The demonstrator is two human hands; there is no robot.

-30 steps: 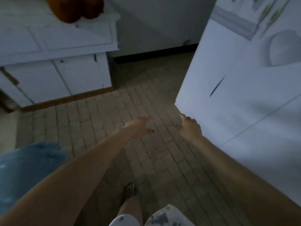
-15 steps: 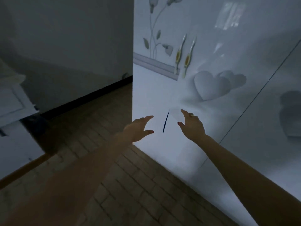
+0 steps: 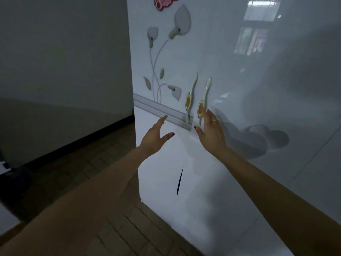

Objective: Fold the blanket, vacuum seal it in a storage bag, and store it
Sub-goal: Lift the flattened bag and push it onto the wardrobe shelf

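A glossy white wardrobe (image 3: 239,172) with flower and heart motifs fills the right side. Two slim cream and gold door handles (image 3: 189,100) stand side by side at mid height. My right hand (image 3: 210,132) is raised with straight fingers, its fingertips just at the right-hand handle (image 3: 203,104). My left hand (image 3: 156,134) is held up with fingers spread, a little left of and below the handles, holding nothing. No blanket or storage bag is in view.
A grey wall (image 3: 64,71) with a dark skirting board runs along the left. Brown brick-pattern floor (image 3: 92,182) lies between the wall and the wardrobe. A white furniture edge (image 3: 3,166) shows at the far left.
My view has swung up from the floor and the blue bundle to the wardrobe doors. Both hands have risen from the wardrobe's lower panel to its handles.
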